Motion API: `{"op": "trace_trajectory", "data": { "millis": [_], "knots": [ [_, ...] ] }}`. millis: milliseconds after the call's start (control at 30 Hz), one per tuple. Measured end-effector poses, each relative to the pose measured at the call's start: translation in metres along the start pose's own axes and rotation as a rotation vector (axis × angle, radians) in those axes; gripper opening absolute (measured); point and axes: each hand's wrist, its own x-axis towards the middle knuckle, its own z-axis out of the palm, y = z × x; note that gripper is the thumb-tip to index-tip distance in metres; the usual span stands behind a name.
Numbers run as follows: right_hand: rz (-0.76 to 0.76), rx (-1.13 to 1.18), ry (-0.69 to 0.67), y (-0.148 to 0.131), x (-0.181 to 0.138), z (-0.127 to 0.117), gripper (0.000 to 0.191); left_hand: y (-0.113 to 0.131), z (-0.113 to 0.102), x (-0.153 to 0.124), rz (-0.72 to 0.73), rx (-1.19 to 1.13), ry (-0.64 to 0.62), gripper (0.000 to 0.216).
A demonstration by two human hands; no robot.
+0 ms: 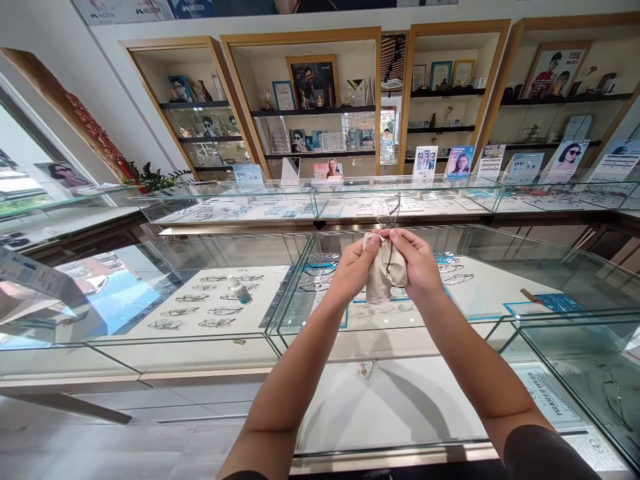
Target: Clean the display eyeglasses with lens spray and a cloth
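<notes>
In the head view my two hands meet over the glass counter, holding a pair of eyeglasses (389, 215) and a beige cloth (380, 283). My left hand (354, 265) pinches the cloth with its thumb on top. Fingers of my right hand (416, 261) close on the glasses and the cloth's right side. One thin dark temple hangs down across the cloth, while another part of the frame sticks up above my fingertips. The cloth and fingers hide most of the lenses. A small white bottle (239, 290) stands on the glass to the left.
Glass display cases (295, 313) with rows of eyeglasses (215, 310) spread below and around my arms. A small patterned packet (365, 369) lies nearer me. Advertising cards (425, 164) stand on the far counter, with wooden wall shelves (303, 33) behind. A white box-like stand (37, 277) is at the left.
</notes>
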Motion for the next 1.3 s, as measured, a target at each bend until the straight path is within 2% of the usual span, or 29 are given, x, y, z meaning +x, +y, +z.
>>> {"op": "trace_trajectory", "data": {
  "millis": [100,233,367,467,600,800,967,1167,1300],
  "knots": [
    [-0.004,-0.009,0.025,-0.002,0.001,-0.002,0.027,-0.002,-0.01,0.003,-0.022,-0.004,-0.001,0.06],
    [-0.026,-0.024,0.032,-0.003,0.004,-0.007,0.027,-0.005,-0.025,0.01,-0.036,-0.012,0.094,0.06],
    [-0.062,-0.084,-0.022,0.002,0.006,-0.012,0.021,-0.003,-0.039,0.017,-0.062,-0.065,0.209,0.063],
    [-0.053,-0.155,-0.063,0.005,0.007,-0.014,0.022,0.002,-0.044,0.018,-0.058,-0.077,0.246,0.063],
    [-0.068,-0.242,-0.093,0.004,0.006,-0.014,0.021,0.007,-0.045,0.016,-0.04,-0.082,0.212,0.063],
    [-0.055,-0.324,-0.133,0.002,0.005,-0.01,0.031,0.005,-0.043,0.012,-0.024,0.009,0.102,0.063],
    [-0.057,-0.352,-0.146,0.005,0.007,-0.012,0.03,0.002,-0.044,0.011,-0.007,0.07,0.089,0.059],
    [-0.083,-0.373,-0.165,0.007,0.008,-0.014,0.028,0.004,-0.045,0.011,0.018,0.151,0.115,0.063],
    [-0.088,-0.395,-0.163,0.008,0.008,-0.014,0.031,0.005,-0.042,0.01,0.052,0.192,0.079,0.062]
  ]
}}
